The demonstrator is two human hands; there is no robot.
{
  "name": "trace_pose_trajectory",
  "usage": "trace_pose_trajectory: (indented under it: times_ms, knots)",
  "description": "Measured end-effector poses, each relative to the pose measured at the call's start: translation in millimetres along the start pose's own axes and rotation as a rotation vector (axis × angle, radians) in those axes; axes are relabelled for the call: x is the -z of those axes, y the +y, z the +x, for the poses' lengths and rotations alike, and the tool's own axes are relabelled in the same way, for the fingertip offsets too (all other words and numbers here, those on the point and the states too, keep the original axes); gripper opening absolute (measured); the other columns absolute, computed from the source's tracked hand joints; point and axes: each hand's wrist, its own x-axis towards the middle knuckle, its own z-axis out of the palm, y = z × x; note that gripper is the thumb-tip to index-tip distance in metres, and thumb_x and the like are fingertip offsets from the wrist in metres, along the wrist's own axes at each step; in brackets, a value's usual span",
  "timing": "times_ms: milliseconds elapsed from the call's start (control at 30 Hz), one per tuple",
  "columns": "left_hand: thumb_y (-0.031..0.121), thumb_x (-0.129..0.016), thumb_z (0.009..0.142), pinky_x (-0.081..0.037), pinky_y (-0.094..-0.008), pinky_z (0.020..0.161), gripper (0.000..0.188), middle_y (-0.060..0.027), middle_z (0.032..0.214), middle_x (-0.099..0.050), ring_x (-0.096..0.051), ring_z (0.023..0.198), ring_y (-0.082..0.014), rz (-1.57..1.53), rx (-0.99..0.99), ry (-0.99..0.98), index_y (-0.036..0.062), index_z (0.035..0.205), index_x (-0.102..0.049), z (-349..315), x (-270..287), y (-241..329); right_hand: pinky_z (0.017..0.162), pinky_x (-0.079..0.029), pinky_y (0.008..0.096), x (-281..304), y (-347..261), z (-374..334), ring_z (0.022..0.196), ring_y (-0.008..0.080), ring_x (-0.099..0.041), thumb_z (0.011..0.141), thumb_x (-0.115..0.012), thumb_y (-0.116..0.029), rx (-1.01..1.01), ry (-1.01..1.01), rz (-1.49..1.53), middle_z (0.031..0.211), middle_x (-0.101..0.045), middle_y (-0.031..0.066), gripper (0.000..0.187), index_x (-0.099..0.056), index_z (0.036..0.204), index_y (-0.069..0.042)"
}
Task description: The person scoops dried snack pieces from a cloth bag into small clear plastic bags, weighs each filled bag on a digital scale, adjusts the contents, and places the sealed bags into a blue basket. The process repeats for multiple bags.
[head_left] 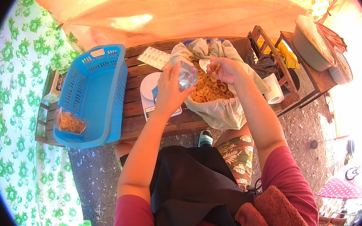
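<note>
My left hand (169, 90) is closed around a clear plastic bag (187, 75), its mouth toward my right hand. Between the fingertips of my right hand (231, 71) are a few thin, golden-brown chips (214, 68). Both hands are over a container lined with pale cloth (220, 114), which holds a heap of the same chips (208, 90). A small white item (204, 63) lies by the heap; its kind I cannot make out. Partly behind my left hand and forearm stands a white kitchen scale (147, 86).
On the slatted wooden table (133, 93), a blue plastic basket (120, 90) holds a clear bag of chips (70, 122). A white patterned sheet (154, 57) lies at the back. To the right are a paper roll (273, 89), a wooden rack (290, 91) and a large tub (314, 43).
</note>
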Motion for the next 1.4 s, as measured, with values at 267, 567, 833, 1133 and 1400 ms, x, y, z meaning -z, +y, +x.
trace_pose_trajectory:
  times_ms: [267, 567, 833, 1133, 1400]
  knots:
    - [0.023, -0.083, 0.069, -0.035, -0.0476, 0.101, 0.090, -0.0196, 0.129, -0.044, -0.044, 0.119, -0.0385, -0.028, 0.008, -0.011, 0.0045, 0.143, -0.035, -2, -2, 2, 0.068, -0.056, 0.0288, -3, 1, -7, 0.091, 0.0281, -0.066, 0.086, -0.052, -0.004, -0.027, -0.046, -0.078, 0.090, -0.062, 0.0134, 0.004, -0.051, 0.090, -0.005]
    - [0.022, -0.082, 0.068, -0.035, -0.0469, 0.099, 0.090, -0.0178, 0.126, -0.045, -0.044, 0.117, -0.0368, -0.021, -0.012, -0.014, 0.0055, 0.143, -0.035, -2, -5, 6, 0.066, -0.056, 0.0304, -3, 0, -4, 0.088, 0.0318, -0.066, 0.082, -0.046, 0.000, -0.001, 0.082, -0.169, 0.087, -0.060, 0.0117, 0.008, -0.051, 0.085, -0.005]
    - [0.022, -0.084, 0.069, -0.039, -0.0459, 0.100, 0.090, -0.0185, 0.130, -0.042, -0.043, 0.120, -0.0384, -0.014, -0.010, -0.054, 0.0056, 0.143, -0.035, -3, -8, 9, 0.060, -0.056, 0.0282, -9, 1, -2, 0.085, 0.0316, -0.066, 0.077, -0.043, 0.004, 0.012, 0.148, -0.187, 0.097, -0.061, 0.0197, 0.018, -0.048, 0.093, -0.002]
    - [0.020, -0.083, 0.067, -0.036, -0.0459, 0.099, 0.088, -0.0164, 0.126, -0.046, -0.045, 0.117, -0.0354, -0.034, -0.031, -0.013, 0.0053, 0.141, -0.037, -2, -9, 9, 0.062, -0.058, 0.0275, 7, 8, 13, 0.083, 0.0331, -0.066, 0.076, -0.039, 0.006, 0.032, 0.209, -0.114, 0.101, -0.061, 0.0249, 0.029, -0.045, 0.104, 0.005]
    - [0.021, -0.083, 0.068, -0.036, -0.0460, 0.099, 0.089, -0.0164, 0.126, -0.045, -0.044, 0.118, -0.0356, -0.039, -0.022, -0.031, 0.0053, 0.142, -0.036, -1, -8, 9, 0.061, -0.056, 0.0280, 14, 15, 17, 0.083, 0.0294, -0.065, 0.079, -0.039, 0.001, 0.019, 0.244, -0.188, 0.101, -0.062, 0.0234, 0.026, -0.048, 0.103, 0.004]
